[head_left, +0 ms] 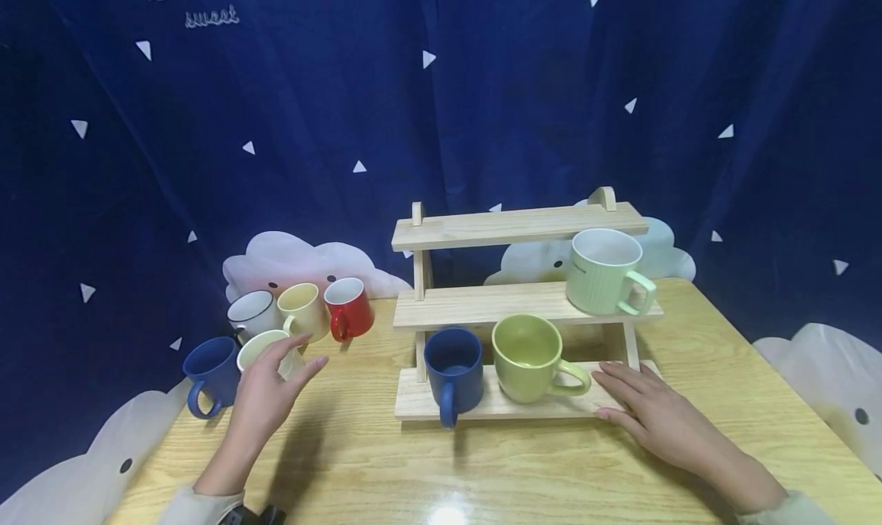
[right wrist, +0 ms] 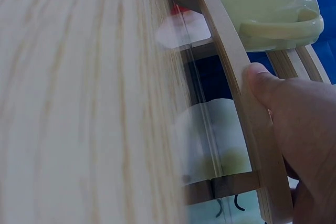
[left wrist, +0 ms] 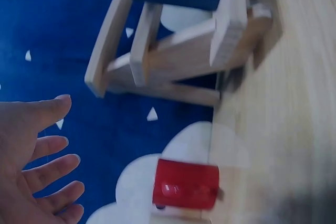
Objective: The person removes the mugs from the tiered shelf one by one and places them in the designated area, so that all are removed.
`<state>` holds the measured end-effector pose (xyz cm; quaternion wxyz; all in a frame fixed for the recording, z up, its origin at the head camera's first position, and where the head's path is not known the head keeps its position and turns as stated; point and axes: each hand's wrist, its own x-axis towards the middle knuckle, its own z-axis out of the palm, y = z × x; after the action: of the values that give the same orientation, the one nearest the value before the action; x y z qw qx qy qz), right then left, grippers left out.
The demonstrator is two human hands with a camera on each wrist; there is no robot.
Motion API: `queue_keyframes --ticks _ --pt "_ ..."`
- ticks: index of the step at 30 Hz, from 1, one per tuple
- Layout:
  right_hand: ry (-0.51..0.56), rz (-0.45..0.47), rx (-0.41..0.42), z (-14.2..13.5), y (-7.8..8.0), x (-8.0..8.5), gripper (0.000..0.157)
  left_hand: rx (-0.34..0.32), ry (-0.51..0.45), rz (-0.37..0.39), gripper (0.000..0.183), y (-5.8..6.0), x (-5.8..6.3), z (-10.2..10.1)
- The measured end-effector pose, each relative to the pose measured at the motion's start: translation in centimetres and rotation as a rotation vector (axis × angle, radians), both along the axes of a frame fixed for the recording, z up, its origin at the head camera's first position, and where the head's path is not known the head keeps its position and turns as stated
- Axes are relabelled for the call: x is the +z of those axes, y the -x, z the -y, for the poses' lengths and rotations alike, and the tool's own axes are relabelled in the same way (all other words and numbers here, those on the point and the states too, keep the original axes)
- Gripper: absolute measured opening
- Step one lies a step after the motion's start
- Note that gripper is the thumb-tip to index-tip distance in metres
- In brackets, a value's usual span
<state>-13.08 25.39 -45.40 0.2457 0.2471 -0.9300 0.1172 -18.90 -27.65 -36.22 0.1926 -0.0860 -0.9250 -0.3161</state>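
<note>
In the head view my left hand reaches over the mugs at the left, thumb and fingers apart. It overlaps a pale cream mug there. Nothing lies between its spread fingers in the left wrist view. My right hand holds the right end of a three-tier wooden display shelf, the thumb against the bottom board's front edge. On that board stand a dark blue mug and a yellow-green mug, its handle towards the right hand. A mint-green mug sits on the middle tier.
Around the left hand stand a blue mug, a white mug with a dark rim, a yellow mug and a red mug. A dark blue curtain hangs behind the wooden table.
</note>
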Motion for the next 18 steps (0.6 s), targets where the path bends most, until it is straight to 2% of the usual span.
queue_keyframes --ticks 5,9,18 --pt "-0.001 -0.004 0.003 0.0 0.0 -0.1 0.052 -0.089 -0.009 0.005 0.054 0.5 1.0 -2.3" --pt "0.000 -0.009 0.006 0.0 0.0 -0.1 0.052 -0.131 0.002 0.010 0.054 0.8 1.8 -4.3" --pt "-0.005 -0.014 0.006 -0.1 0.1 -0.3 0.052 -0.237 0.021 -0.072 0.051 0.8 3.7 -8.4"
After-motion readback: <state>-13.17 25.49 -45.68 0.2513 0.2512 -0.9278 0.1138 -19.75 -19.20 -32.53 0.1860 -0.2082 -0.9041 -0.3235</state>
